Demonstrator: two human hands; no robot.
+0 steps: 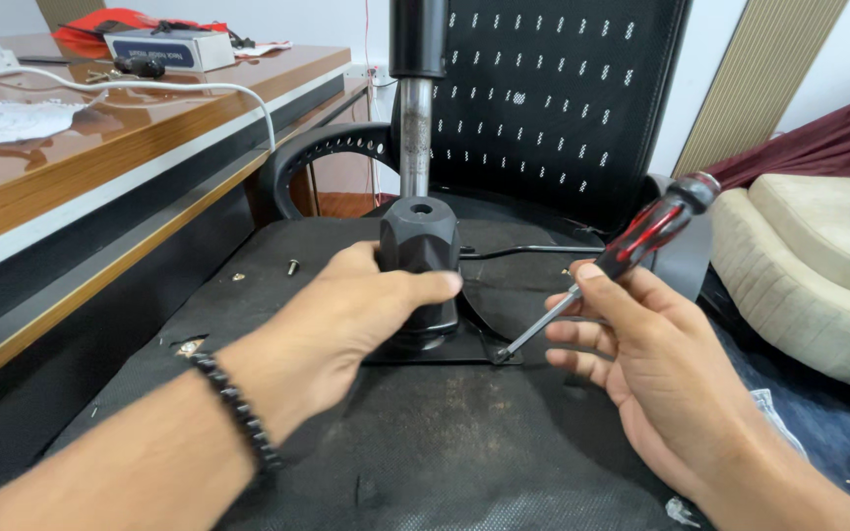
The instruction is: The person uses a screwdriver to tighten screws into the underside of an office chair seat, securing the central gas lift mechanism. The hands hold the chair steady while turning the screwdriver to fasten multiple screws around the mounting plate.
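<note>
I see my left hand (346,320) clasping the black faceted plastic column housing (419,236) at the seat underside's centre, while right-hand fingers (582,329) grip the red-and-black-handled screwdriver (602,265), shaft slanting near-left, tip at the black mounting plate's (474,349) near-right corner.

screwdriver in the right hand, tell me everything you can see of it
The screwdriver has a glossy red and black striped handle with a rounded dark end cap and a slim, bare metal shaft. It lies tilted, handle up toward the right, tip down to the left. The right hand pinches it near where handle meets shaft, thumb on top and fingers under. The tip rests at the right front corner of the black mounting plate on the upturned chair seat, at or by a screw there; the tip type is too small to tell.
</note>
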